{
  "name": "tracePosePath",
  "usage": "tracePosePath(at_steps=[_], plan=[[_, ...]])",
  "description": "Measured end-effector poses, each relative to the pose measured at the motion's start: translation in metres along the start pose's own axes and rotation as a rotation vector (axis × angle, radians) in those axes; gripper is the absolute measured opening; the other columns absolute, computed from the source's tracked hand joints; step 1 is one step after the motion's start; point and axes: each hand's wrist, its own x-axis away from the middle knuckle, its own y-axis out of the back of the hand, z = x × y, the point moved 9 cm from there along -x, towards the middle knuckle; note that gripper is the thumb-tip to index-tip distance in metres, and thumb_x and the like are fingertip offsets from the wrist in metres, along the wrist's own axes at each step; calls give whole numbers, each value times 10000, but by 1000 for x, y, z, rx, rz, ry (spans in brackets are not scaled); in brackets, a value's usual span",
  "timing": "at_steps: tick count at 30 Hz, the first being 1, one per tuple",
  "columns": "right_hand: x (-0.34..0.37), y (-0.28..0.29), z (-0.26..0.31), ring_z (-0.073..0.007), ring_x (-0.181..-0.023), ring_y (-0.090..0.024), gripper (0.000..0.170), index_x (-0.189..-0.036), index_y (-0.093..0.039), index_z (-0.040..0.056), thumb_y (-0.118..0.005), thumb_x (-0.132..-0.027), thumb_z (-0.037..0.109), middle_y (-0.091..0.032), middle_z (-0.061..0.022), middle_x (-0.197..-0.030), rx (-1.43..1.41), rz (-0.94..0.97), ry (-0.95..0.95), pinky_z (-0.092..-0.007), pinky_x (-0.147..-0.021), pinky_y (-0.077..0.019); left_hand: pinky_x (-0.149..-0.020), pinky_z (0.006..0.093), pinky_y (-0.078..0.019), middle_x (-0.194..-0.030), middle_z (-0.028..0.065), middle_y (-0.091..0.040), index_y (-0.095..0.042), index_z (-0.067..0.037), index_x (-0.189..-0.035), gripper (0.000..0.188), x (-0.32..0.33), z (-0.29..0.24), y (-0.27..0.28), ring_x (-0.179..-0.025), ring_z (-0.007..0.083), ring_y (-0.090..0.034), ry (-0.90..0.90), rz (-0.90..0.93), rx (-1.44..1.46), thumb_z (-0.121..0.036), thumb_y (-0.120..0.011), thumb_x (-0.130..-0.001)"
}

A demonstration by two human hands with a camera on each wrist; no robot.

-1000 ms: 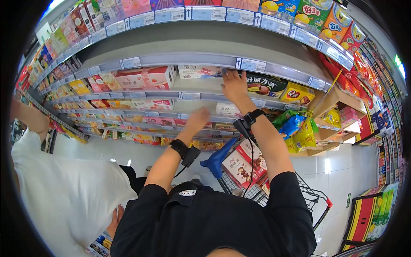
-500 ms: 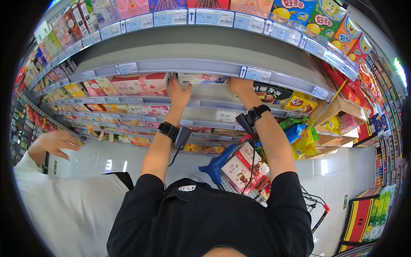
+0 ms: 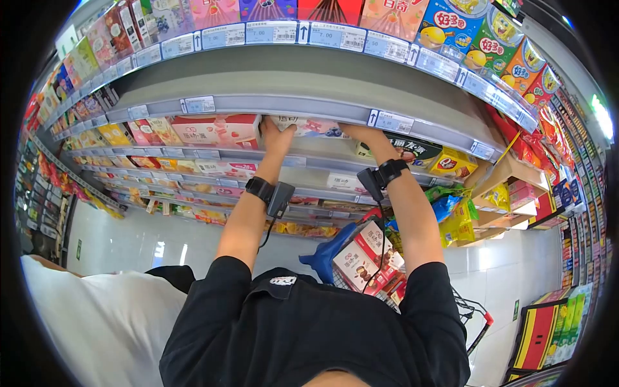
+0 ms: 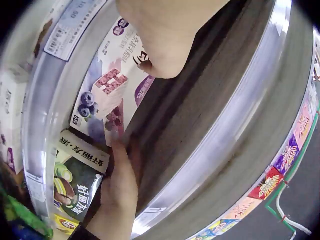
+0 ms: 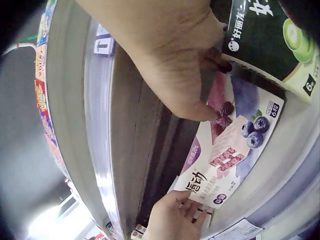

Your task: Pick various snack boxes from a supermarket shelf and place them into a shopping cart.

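A white snack box with blueberries and pink layered cake printed on it (image 5: 232, 150) sits on the shelf below a bare ledge. My left hand (image 3: 278, 140) grips its left end; in the right wrist view that hand's thumb and curled fingers (image 5: 182, 204) are at the box's corner. At the other end my right hand (image 3: 371, 138) holds the box, its thumb over the printed face and the other fingers partly hidden behind. A black-and-green pie box (image 4: 75, 182) stands right beside my right hand. Left of my left hand is a pink strawberry box (image 3: 216, 131).
Above runs a grey shelf (image 3: 277, 80), its lip over my hands, with colourful boxes (image 3: 448, 29) higher up. A shopping cart holding red-and-white boxes (image 3: 367, 258) stands below. Bagged snacks (image 3: 458, 219) hang at right. A person in a white top (image 3: 97, 316) is close on my left.
My left hand has risen from the lower shelves to the box's left end and taken hold. My right hand has stayed near its right end. The other person's raised hand has dropped from sight.
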Motion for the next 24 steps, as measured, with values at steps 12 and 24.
tracePosePath(at_steps=[12,24], plan=[[61,39,32,-372,-925,-555,436,-1001,-592,58,-597,-701,373,-606,-179,-927,266,-227,-34,-608,-863,-286,-1006,416,-258,-1248,322,-277,-161,126,-1295,900,36,-7,22,-1183,429,-288,-13,-51,-5,-235,-670,-648],[61,50,50,-343,-1086,-485,650,-1155,-522,66,-564,-708,536,-509,-185,-1175,404,-202,-57,-577,-937,-251,-968,432,-308,-1209,318,-318,-206,118,-1279,868,51,-9,34,-1122,437,-359,-110,-75,-35,-211,-680,-630]])
